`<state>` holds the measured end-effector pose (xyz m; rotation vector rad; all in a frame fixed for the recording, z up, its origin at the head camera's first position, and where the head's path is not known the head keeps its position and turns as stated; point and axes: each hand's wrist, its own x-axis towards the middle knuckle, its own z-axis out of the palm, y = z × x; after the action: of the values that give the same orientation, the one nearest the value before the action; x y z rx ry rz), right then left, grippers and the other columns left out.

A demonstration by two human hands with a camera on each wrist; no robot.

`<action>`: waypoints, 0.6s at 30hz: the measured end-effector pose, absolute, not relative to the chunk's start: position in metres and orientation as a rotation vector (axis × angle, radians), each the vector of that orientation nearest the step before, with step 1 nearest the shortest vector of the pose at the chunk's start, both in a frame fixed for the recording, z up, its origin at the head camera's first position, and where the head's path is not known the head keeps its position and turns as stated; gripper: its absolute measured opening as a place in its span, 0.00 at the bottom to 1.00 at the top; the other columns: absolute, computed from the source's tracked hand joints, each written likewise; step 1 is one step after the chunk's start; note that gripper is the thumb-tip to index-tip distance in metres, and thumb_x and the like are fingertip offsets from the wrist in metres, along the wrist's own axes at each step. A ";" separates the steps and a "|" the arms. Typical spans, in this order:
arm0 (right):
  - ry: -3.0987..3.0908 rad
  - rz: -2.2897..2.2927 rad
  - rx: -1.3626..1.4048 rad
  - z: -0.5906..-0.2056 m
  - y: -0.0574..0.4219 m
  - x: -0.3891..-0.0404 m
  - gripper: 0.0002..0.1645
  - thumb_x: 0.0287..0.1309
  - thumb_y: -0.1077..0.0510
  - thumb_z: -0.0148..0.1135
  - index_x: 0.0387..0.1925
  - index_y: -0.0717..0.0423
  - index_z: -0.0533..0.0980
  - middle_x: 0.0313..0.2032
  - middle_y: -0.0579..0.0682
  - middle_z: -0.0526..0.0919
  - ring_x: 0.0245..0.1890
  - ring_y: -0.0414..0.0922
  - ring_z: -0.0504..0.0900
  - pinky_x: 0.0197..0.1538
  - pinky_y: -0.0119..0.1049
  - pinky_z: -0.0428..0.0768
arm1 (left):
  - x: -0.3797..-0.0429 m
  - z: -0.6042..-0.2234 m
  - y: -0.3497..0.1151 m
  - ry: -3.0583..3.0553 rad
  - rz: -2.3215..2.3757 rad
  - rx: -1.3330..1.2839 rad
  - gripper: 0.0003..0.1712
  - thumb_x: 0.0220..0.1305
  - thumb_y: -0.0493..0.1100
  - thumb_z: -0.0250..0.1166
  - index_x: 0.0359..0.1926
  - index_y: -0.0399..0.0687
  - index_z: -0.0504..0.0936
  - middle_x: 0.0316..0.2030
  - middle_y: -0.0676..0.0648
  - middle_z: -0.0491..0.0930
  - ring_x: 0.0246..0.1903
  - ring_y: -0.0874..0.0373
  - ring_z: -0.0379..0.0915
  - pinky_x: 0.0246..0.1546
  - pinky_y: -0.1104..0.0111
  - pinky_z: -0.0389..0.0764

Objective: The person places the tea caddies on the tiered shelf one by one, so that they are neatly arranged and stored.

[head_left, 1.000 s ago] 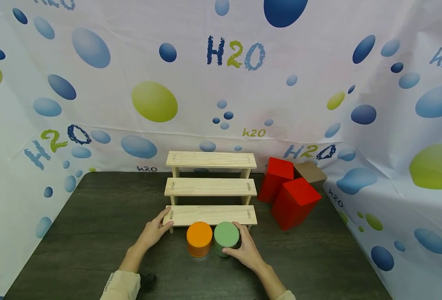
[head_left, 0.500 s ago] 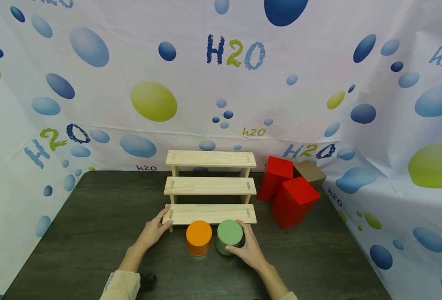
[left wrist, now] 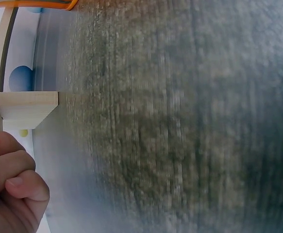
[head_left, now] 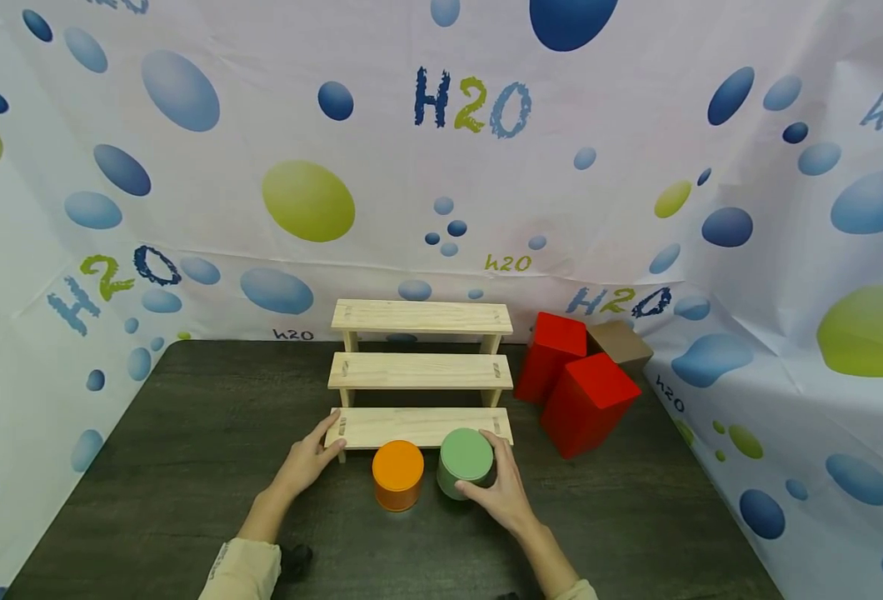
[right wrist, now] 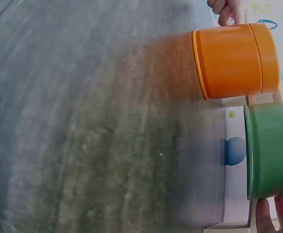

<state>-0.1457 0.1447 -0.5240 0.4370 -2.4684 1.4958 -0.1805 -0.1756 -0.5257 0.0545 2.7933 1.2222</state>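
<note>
A three-step wooden shelf (head_left: 421,372) stands at the back of the table. My left hand (head_left: 302,462) grips the left end of its lowest board, thumb at the front edge; in the left wrist view its other fingers (left wrist: 27,184) are curled. With thumb and fingers round its side, my right hand (head_left: 507,498) holds a green lidded canister (head_left: 466,457) before the lowest board's right half. The green canister's base (right wrist: 249,150) hangs above the table in the right wrist view. Left of it, an orange lidded canister (head_left: 397,477) stands upright on the table.
Two red boxes (head_left: 591,404) and a brown box (head_left: 620,343) stand close together right of the shelf. A dark object (head_left: 296,561) lies beside the left sleeve. A white printed sheet (head_left: 441,183) forms the backdrop behind the dark table (head_left: 187,450).
My right hand has moved the green canister right, away from the orange one, then up and toward the lowest board. The left hand has stayed on the shelf.
</note>
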 end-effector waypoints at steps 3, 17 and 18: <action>-2.444 1.523 0.451 -0.524 0.146 -0.148 0.46 0.36 0.58 0.75 0.59 0.57 0.63 0.49 0.53 0.69 0.46 0.48 0.70 0.48 0.50 0.69 | -0.181 -0.525 -0.176 2.788 1.226 0.057 0.37 0.64 0.52 0.56 0.69 0.44 0.55 0.11 0.53 0.59 0.11 0.62 0.50 0.15 0.72 0.57; -2.436 1.485 0.445 -0.510 0.145 -0.147 0.44 0.36 0.58 0.74 0.58 0.60 0.64 0.50 0.55 0.69 0.47 0.47 0.70 0.48 0.51 0.69 | -0.181 -0.524 -0.176 2.769 1.233 0.040 0.37 0.64 0.52 0.56 0.69 0.45 0.54 0.11 0.53 0.59 0.11 0.63 0.49 0.15 0.72 0.57; -2.431 1.484 0.445 -0.516 0.146 -0.149 0.45 0.36 0.57 0.74 0.58 0.58 0.64 0.50 0.54 0.69 0.47 0.47 0.70 0.48 0.51 0.69 | -0.180 -0.524 -0.176 2.769 1.234 0.040 0.37 0.64 0.52 0.56 0.69 0.45 0.54 0.11 0.53 0.59 0.11 0.63 0.49 0.15 0.72 0.57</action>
<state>-0.1492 0.1463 -0.5155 0.4453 -2.4306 1.4837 -0.1805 -0.1758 -0.5238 0.0396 2.7691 1.2345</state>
